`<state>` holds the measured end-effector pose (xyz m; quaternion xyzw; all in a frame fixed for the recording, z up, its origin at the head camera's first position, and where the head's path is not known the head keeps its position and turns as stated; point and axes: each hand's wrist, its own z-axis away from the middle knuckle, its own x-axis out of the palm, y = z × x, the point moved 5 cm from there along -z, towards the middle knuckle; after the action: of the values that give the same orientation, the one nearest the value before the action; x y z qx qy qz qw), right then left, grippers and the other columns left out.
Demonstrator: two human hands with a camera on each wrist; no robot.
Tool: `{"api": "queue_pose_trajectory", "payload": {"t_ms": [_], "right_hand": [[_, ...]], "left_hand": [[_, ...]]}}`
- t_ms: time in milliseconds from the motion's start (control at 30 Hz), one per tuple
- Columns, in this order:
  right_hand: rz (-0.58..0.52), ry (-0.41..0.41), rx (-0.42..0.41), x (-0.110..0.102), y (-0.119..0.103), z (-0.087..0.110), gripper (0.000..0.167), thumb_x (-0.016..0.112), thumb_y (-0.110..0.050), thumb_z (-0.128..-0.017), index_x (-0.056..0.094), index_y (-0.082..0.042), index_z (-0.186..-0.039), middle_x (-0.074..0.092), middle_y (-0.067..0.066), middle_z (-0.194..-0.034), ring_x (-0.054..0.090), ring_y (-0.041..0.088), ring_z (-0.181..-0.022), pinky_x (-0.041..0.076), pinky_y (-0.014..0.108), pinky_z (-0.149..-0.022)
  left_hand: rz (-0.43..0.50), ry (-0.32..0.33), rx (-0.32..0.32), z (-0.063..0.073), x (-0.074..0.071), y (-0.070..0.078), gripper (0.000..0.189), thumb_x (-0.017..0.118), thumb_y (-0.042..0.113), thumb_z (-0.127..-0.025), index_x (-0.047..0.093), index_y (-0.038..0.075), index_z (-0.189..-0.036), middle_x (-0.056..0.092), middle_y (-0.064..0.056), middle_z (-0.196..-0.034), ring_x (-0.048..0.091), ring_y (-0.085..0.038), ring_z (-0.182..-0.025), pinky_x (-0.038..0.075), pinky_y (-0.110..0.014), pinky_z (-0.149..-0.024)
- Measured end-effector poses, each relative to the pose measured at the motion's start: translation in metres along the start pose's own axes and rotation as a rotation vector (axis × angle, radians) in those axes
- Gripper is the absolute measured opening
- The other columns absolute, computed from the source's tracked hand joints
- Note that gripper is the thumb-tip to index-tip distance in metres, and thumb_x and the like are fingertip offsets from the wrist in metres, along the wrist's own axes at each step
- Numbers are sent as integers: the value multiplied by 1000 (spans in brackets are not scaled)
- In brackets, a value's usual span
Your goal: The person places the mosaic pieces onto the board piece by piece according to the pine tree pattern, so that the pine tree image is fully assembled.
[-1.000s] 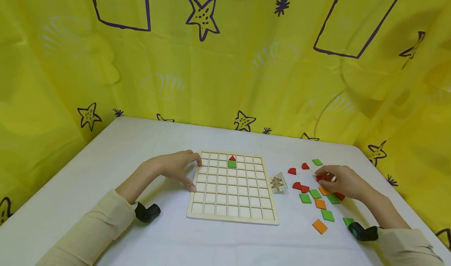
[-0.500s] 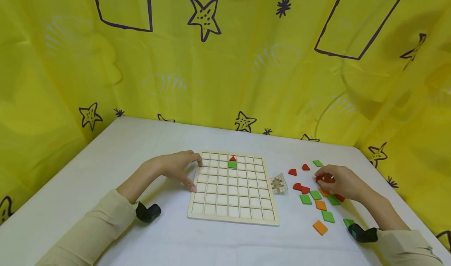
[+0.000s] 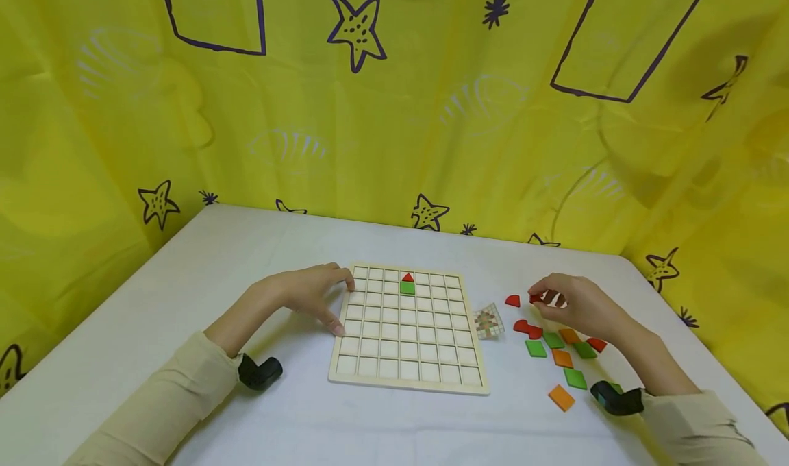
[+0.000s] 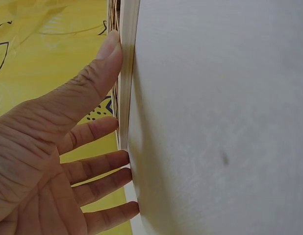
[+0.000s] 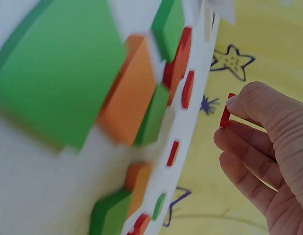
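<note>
My left hand (image 3: 311, 292) rests at the left edge of a pale wooden grid board (image 3: 407, 388), thumb and fingertips touching its side. The left wrist view shows the thumb (image 4: 108, 49) and extended fingers along the board's edge (image 4: 128, 73). A red triangle tile (image 3: 408, 277) and a green square tile (image 3: 407, 288) sit in the top rows of the board. My right hand (image 3: 576, 305) pinches a small red tile (image 5: 227, 111) between thumb and fingertips, above the tabletop; its outline is seen edge-on, so its shape is unclear.
A small printed pattern card (image 3: 489, 321) lies against the board's right side. Right of it are scattered green tiles (image 3: 576, 378), orange tiles (image 3: 561, 397) and red rounded tiles (image 3: 513, 301). A yellow patterned curtain (image 3: 394, 109) hangs behind the white table (image 3: 259, 418).
My right hand has moved up and left from the pile, lifting a red tile, and now covers the far green tile's spot. The left hand has stayed at the board.
</note>
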<state>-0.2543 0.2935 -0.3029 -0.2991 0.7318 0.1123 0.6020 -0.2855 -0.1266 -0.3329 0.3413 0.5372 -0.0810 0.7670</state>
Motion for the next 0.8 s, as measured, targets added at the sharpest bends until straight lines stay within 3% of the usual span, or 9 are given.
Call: {"api": "queue_pose_trajectory", "payload": {"t_ms": [400, 800], "right_hand": [[-28, 35, -99, 3, -27, -24, 24, 82, 2, -82, 75, -4, -103, 71, -7, -94, 62, 8, -80, 58, 33, -69], [-60, 21, -153, 10, -53, -51, 22, 80, 2, -85, 74, -3, -106, 72, -3, -98, 65, 11, -83, 58, 34, -73]], "left_hand": [[-10, -3, 0, 1, -1, 1, 71, 92, 43, -74, 56, 14, -129, 53, -13, -138, 50, -29, -129, 40, -50, -112], [-11, -7, -2, 2, -1, 3, 72, 92, 42, -74, 56, 13, -129, 53, -13, -138, 50, -30, -129, 40, -50, -112]]}}
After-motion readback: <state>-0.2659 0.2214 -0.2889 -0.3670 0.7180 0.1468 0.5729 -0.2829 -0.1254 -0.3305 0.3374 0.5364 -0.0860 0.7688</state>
